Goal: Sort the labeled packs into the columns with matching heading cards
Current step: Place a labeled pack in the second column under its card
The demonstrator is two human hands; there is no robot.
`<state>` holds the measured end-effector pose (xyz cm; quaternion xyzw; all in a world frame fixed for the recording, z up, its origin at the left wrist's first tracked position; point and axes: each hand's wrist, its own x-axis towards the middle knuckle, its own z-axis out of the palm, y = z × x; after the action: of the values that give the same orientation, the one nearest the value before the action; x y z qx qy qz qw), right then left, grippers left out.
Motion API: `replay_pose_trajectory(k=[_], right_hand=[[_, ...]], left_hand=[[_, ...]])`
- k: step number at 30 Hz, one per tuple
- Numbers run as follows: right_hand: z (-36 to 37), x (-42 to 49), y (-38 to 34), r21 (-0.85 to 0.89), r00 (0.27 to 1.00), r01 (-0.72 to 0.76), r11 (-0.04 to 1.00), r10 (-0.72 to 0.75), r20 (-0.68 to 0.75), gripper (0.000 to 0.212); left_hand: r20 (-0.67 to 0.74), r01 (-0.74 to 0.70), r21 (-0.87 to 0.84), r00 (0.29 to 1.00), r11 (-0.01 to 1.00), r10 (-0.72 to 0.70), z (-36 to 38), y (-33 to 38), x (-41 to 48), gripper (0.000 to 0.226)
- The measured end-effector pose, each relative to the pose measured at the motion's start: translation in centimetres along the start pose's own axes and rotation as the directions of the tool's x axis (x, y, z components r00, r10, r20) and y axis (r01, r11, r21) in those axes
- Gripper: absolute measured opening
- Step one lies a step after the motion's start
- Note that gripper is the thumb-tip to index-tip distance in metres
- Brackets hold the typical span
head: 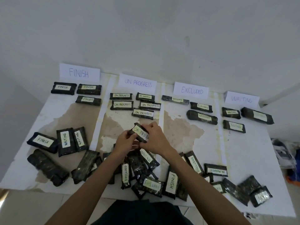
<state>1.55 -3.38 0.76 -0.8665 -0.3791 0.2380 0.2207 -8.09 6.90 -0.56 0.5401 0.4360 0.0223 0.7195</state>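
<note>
A dark pack labeled ON PROGRESS (pixel 140 131) is held above the table's middle by both hands. My left hand (pixel 125 141) grips its near left end; my right hand (pixel 155 139) curls around its right side. Four heading cards stand at the back: FINISH (pixel 79 73), ON PROGRESS (pixel 138 83), EXCLUDED (pixel 191 90), WAITING (pixel 241 99). Three packs lie under FINISH, several under ON PROGRESS (pixel 142 113), three under EXCLUDED, three under WAITING. An unsorted heap (pixel 146 176) lies below my hands.
Loose packs lie at the near left, among them a FINISH pack (pixel 43 141) and two WAITING packs (pixel 65 141). More lie at the near right (pixel 215 171). White tape strips (pixel 98 117) divide the stained table into columns. Clutter sits on the floor at the right (pixel 290 156).
</note>
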Motion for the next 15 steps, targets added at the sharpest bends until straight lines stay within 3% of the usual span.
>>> replay_pose_trajectory(k=[4, 9, 15], right_hand=[[1.6, 5.8, -1.6, -0.139, 0.998, 0.058, 0.989, -0.056, 0.017, 0.071], [5.0, 13.7, -2.7, -0.285, 0.989, 0.133, 0.949, -0.107, 0.105, 0.063], [9.2, 18.5, -2.3, -0.323, 0.970, 0.227, 0.919, -0.183, 0.160, 0.057]], left_hand=[[-0.135, -0.014, 0.035, 0.991, 0.999, 0.018, -3.0, 1.0, 4.1, 0.020], [-0.305, 0.016, 0.270, 0.950, 0.963, 0.070, -7.0, 1.4, 9.0, 0.037], [-0.218, -0.049, 0.588, 0.952, 0.807, 0.217, -9.7, -0.5, 12.6, 0.038]])
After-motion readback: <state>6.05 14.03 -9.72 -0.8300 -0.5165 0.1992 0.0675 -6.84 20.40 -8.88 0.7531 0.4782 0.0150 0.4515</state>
